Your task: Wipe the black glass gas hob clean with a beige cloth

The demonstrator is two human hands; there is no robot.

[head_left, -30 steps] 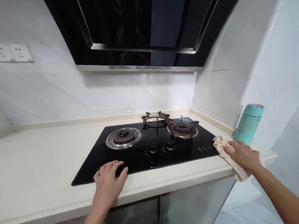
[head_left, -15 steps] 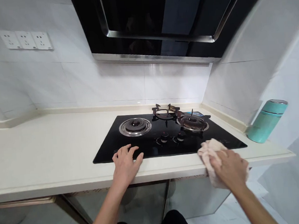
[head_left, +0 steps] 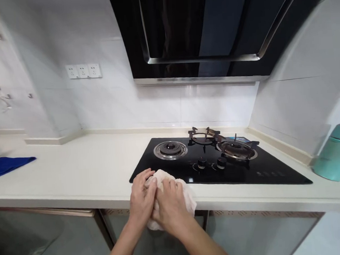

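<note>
Behind everything, a pale tiled wall (head_left: 156, 107). Against it, a cream bench (head_left: 72, 160), with a raised lip along its back edge. Overhead, a slanted black hood (head_left: 176, 25), with a bright metal strip along its lower edge. Below the bench's front edge, grey doors (head_left: 255, 238). Set into the bench, a black hob (head_left: 167, 170), its front side running close to the bench's front edge. At the bench's left end, a blue cloth (head_left: 8, 165), partly cut off by the view. Near the bench's right end, beside the side wall, a turquoise flask (head_left: 334, 157). On the left half of the hob, a ringed burner (head_left: 170, 149); on the right half, a second, browned by stains. Between the two, near the hob's back edge, a dark stand (head_left: 204, 142). By the hob's front left corner, a pale pink cloth (head_left: 189, 198), bunched and draped over the bench's front edge. Holding it from above, fingers bent into the fabric: the right hand (head_left: 172, 210). Right alongside, fingers curved and laid against the pink cloth's left side, the left hand (head_left: 141, 200); impossible to tell whether gripping. On the wall, white sockets (head_left: 83, 71). Smallest, near the hob's front edge, two black knobs (head_left: 202, 163).
</note>
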